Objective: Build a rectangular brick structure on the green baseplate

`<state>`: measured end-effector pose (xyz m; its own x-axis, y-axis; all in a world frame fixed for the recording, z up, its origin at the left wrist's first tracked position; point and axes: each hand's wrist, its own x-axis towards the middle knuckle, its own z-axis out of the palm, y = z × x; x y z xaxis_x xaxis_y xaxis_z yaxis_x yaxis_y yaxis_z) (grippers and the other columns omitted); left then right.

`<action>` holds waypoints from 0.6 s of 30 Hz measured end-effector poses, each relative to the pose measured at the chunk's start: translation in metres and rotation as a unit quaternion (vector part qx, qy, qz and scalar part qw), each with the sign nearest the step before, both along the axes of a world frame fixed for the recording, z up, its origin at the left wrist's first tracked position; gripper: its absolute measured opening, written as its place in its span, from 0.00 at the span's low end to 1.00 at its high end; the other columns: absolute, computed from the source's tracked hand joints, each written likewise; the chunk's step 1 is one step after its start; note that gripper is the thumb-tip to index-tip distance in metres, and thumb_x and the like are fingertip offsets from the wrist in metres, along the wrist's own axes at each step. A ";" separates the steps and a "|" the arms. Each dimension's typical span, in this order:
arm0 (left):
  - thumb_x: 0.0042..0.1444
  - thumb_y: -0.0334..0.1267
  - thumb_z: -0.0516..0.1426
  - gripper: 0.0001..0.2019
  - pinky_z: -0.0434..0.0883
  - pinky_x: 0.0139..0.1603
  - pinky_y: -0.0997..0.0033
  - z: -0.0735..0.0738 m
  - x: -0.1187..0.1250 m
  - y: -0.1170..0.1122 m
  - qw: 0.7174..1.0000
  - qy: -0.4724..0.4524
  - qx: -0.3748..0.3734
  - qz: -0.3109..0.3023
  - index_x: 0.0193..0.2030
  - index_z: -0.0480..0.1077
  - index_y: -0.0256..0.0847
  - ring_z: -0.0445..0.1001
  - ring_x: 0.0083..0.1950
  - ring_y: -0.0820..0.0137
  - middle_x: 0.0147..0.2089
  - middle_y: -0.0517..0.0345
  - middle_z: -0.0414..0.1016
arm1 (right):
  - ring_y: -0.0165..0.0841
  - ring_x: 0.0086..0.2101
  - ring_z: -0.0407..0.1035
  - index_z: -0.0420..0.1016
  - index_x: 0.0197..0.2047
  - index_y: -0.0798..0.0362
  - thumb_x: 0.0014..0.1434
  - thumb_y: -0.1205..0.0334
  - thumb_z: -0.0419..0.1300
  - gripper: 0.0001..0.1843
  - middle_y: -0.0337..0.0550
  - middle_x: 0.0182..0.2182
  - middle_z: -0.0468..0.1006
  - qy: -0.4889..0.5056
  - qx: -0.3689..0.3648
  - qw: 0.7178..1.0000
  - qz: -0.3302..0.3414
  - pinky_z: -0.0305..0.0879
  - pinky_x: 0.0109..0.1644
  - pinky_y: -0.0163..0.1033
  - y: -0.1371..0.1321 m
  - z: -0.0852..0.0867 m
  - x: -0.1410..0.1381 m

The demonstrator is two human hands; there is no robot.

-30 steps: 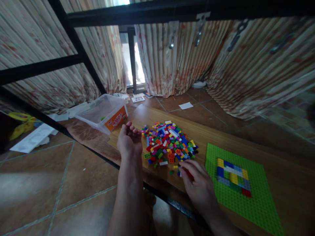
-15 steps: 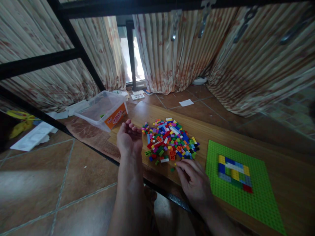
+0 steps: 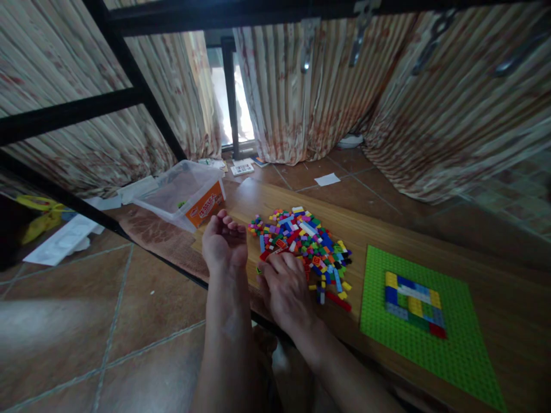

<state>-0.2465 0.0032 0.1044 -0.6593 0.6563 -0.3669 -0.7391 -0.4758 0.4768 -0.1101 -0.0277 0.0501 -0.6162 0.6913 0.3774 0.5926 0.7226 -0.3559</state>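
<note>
My left hand [image 3: 224, 244] rests at the near edge of the wooden table [image 3: 387, 226], palm up and loosely cupped, with nothing visible in it. My right hand [image 3: 284, 287] lies palm down on the near left edge of a heap of small coloured bricks [image 3: 316, 238], fingers stretched onto the bricks. Whether any brick is pinched under the fingertips is hidden. A few loose bricks, one long and red [image 3: 338, 300], lie just right of that hand. A green studded baseplate [image 3: 456, 358] sits to the right and bears a small rectangle of joined bricks [image 3: 413, 304].
A clear plastic box with an orange label [image 3: 183, 195] stands at the table's far left end. Black metal bars [image 3: 129, 74] cross overhead and at left. Striped curtains [image 3: 301, 92] hang behind. Papers [image 3: 327, 179] lie on the tiled floor.
My right hand has moved left, from beside the baseplate to the near left edge of the heap next to my left hand. Some loose bricks now lie where it was.
</note>
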 end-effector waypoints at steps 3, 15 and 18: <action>0.63 0.33 0.46 0.13 0.63 0.22 0.80 0.000 -0.005 -0.001 1.000 0.009 -0.007 -0.002 0.30 0.67 0.36 0.63 0.16 0.83 0.19 0.68 0.62 | 0.42 0.42 0.61 0.75 0.38 0.53 0.61 0.66 0.58 0.05 0.48 0.36 0.75 -0.042 0.009 0.999 -0.009 0.58 0.44 0.48 0.004 -0.002 -0.007; 0.61 0.33 0.50 0.10 0.64 0.23 0.82 -0.001 -0.004 0.000 0.998 0.054 -0.015 -0.030 0.29 0.66 0.38 0.63 0.16 0.83 0.19 0.68 0.62 | 0.38 0.42 0.66 0.74 0.38 0.51 0.63 0.64 0.56 0.06 0.45 0.36 0.77 0.009 -0.009 1.000 -0.022 0.63 0.48 0.46 0.009 0.013 0.003; 0.62 0.32 0.49 0.11 0.64 0.21 0.82 0.003 0.000 0.002 0.998 0.039 -0.027 -0.028 0.28 0.66 0.37 0.62 0.15 0.82 0.18 0.67 0.62 | 0.34 0.41 0.70 0.74 0.43 0.51 0.66 0.62 0.53 0.09 0.44 0.38 0.78 0.121 -0.064 0.989 -0.055 0.67 0.47 0.41 0.010 0.032 0.041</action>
<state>-0.2465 0.0050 0.1078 -0.6502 0.6733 -0.3520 -0.7232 -0.4065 0.5583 -0.0690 -0.0179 0.0820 -0.4371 0.8011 0.4089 0.5516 0.5979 -0.5816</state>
